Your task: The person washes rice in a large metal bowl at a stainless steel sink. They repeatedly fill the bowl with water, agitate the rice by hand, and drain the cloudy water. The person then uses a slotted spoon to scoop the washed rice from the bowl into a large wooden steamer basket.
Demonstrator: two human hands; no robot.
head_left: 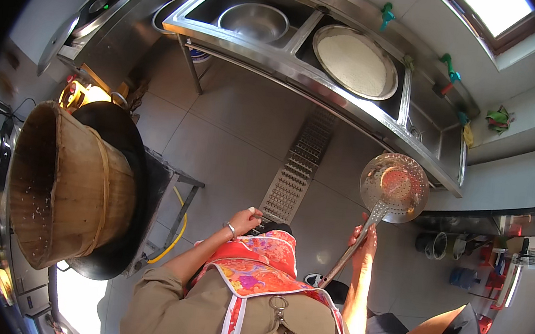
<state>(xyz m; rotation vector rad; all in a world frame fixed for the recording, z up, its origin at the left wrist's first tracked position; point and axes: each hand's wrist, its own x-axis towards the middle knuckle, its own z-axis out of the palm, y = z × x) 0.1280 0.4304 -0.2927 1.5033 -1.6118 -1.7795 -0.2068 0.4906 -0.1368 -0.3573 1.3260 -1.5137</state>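
Observation:
My right hand (366, 246) grips the long handle of a perforated metal skimmer ladle (395, 187). Its round bowl points upward, away from me, near the front edge of the steel sink unit (241, 44). My left hand (244, 222), with a bracelet at the wrist, hovers before my red floral apron (256, 276); its fingers are bent and partly hidden, and no object shows in it. To my left a wooden steamer barrel (94, 188) sits tilted in a black wok (136, 177), with pale grains stuck to its inner wall.
A wide basin of white grains (351, 63) and a steel bowl (253, 21) stand in the sink compartments. A metal drain grate (289, 189) crosses the tiled floor. By the wok's stand (165, 166) runs a yellow hose (176, 240). At lower right is another person's arm (427, 325).

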